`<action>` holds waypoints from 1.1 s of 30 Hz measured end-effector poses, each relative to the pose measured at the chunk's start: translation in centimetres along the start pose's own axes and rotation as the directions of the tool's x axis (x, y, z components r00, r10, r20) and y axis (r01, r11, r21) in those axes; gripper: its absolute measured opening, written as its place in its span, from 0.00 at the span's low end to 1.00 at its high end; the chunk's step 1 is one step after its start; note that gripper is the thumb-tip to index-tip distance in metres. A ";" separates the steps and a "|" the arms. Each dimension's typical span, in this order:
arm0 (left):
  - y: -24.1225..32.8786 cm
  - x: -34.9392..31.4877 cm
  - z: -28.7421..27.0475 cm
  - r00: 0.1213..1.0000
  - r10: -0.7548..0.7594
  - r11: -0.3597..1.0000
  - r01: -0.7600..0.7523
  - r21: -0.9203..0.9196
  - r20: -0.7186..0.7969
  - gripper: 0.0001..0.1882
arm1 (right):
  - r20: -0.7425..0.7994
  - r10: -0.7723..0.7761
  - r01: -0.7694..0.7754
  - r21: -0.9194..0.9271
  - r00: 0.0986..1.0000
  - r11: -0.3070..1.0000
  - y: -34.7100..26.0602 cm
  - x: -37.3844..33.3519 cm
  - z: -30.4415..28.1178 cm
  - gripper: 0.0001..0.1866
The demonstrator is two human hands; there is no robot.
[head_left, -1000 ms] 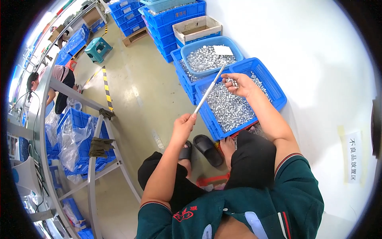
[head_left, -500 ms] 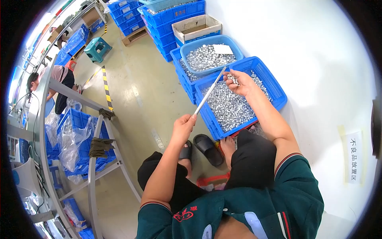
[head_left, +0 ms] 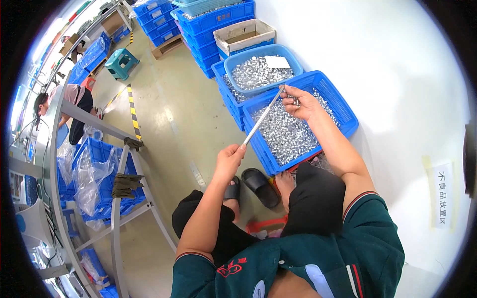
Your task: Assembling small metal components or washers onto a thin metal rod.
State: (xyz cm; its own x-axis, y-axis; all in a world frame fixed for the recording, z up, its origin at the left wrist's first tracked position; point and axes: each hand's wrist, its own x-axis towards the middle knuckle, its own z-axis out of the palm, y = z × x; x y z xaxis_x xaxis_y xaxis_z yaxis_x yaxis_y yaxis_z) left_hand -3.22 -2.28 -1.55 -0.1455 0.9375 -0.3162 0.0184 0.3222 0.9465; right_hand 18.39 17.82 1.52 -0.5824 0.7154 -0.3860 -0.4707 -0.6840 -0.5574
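Note:
A thin silvery rod (head_left: 262,120) slants up and to the right from my left hand (head_left: 230,159), which is closed around its lower end. At the rod's upper tip, the thumb and fingertips of my right hand (head_left: 299,103) meet it. Several small shiny metal parts (head_left: 296,102) lie in the curled fingers of that same hand. Beneath both, a blue plastic crate (head_left: 350,124) holds a thick layer of similar small silvery cylindrical parts (head_left: 288,133). Whether a part sits on the rod's tip is too small to tell.
Behind the crate, a light-blue basket (head_left: 228,64) of metal parts bears a white card (head_left: 277,62). A worn open box (head_left: 271,35) and stacked blue crates (head_left: 198,44) stand farther back. To the left is a grey metal frame (head_left: 117,218); beyond it another person (head_left: 82,102) bends down.
My right hand's fingertips have closed in on the rod's upper tip, where they stood slightly apart before. The left hand keeps its hold with hardly any movement.

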 end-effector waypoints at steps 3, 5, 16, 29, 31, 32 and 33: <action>0.0 0.0 0.1 1.000 0.013 1.000 -0.013 -0.002 0.009 0.17 | 0.048 -0.005 0.004 0.008 0.999 1.000 -0.2 -0.2 0.1 0.11; 0.2 0.0 0.0 1.000 0.007 1.000 -0.006 -0.006 0.014 0.17 | 0.073 0.002 -0.003 0.000 0.997 1.000 -0.4 -0.3 -0.1 0.11; -0.4 0.3 -0.5 0.999 0.045 0.995 -0.046 0.088 0.017 0.19 | 0.092 -0.084 0.122 -0.569 0.992 0.813 -2.3 -1.5 1.8 0.09; -0.2 0.6 -0.2 0.996 0.065 0.997 -0.062 0.055 -0.059 0.18 | 0.074 0.102 -0.071 -0.341 0.992 0.937 -0.5 -0.3 0.3 0.12; -0.5 0.6 -0.4 0.997 0.054 0.998 -0.053 0.030 -0.054 0.18 | 0.072 0.043 -0.024 -0.244 0.996 0.969 -0.6 -0.2 0.3 0.10; -0.6 0.5 -0.4 0.997 0.053 0.998 -0.051 0.031 -0.055 0.18 | 0.062 0.040 -0.026 -0.206 0.997 0.978 -0.6 0.0 0.1 0.09; -0.5 0.5 -0.4 0.998 0.054 0.998 -0.053 0.020 -0.043 0.18 | 0.064 0.039 -0.025 -0.208 0.997 0.978 -0.7 0.1 0.0 0.09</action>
State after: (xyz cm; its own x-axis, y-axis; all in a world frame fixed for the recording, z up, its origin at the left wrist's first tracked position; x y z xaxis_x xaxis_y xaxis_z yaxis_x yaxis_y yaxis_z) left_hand -3.69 -1.96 -2.15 -0.1869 0.9469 -0.2617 0.0461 0.2745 0.9605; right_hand 18.70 18.35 1.89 -0.6413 0.6777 -0.3598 -0.3081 -0.6569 -0.6882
